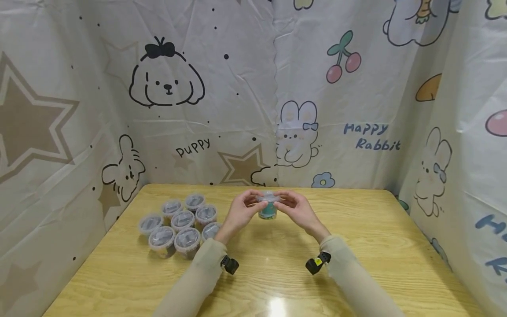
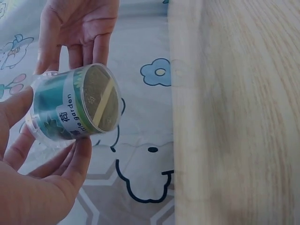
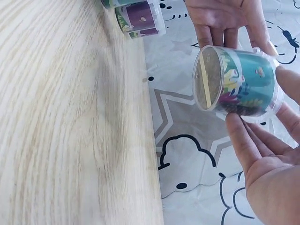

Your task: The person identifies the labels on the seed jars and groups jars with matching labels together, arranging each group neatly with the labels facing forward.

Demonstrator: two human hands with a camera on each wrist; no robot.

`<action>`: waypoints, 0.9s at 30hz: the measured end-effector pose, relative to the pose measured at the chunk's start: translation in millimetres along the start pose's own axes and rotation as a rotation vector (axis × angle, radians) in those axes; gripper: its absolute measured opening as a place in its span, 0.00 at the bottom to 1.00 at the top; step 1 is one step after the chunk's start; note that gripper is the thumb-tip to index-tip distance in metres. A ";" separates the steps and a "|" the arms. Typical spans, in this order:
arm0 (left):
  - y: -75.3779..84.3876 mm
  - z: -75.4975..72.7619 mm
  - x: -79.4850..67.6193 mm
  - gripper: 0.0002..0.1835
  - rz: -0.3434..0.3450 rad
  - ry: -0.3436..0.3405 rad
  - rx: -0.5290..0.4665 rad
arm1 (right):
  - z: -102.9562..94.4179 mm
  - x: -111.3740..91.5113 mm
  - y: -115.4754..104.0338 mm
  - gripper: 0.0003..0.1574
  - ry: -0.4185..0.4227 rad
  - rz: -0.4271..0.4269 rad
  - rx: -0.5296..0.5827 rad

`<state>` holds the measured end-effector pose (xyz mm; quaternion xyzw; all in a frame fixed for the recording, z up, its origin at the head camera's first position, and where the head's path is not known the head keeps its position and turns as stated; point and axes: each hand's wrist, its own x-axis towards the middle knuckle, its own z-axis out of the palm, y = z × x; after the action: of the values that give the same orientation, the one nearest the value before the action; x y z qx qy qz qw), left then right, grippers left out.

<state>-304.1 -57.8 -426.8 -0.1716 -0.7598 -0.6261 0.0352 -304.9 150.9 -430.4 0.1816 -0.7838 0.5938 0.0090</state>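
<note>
A small clear plastic tub (image 1: 268,211) with a teal label is held between both hands over the far middle of the table. My left hand (image 1: 242,212) grips its left side, thumb and fingers at the lid rim; my right hand (image 1: 297,211) does the same on the right. In the left wrist view the tub (image 2: 70,105) shows "little garden" lettering on its label. Through its clear base, brown contents and a pale flat stick (image 2: 104,101) are visible. The right wrist view shows the tub's (image 3: 248,82) other side, with printed leaves and flowers.
Several similar lidded tubs (image 1: 183,220) stand grouped on the left of the wooden table (image 1: 356,246), beside my left forearm. One with a purple label (image 3: 140,16) appears in the right wrist view. A printed cloth (image 1: 237,88) hangs behind and along both sides.
</note>
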 end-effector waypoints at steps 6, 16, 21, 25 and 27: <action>3.2 1.5 -0.3 0.15 0.033 0.030 0.033 | 5.7 2.3 -1.8 0.24 0.031 0.004 -0.008; 3.6 -4.8 0.8 0.15 0.025 -0.104 0.006 | 1.5 1.1 -4.0 0.22 0.086 0.011 -0.046; 3.0 -9.6 1.3 0.16 -0.021 -0.171 -0.011 | -0.1 1.6 -1.8 0.22 0.060 0.013 -0.015; -1.4 -11.9 2.0 0.18 -0.043 -0.208 -0.061 | 0.5 1.0 -0.6 0.21 0.049 0.006 0.011; -2.7 -12.7 1.3 0.18 -0.039 -0.221 -0.086 | 1.8 0.7 0.3 0.21 0.039 0.002 0.031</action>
<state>-308.2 -70.1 -426.2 -0.2260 -0.7346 -0.6361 -0.0686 -305.3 149.1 -431.0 0.1696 -0.7743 0.6094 0.0208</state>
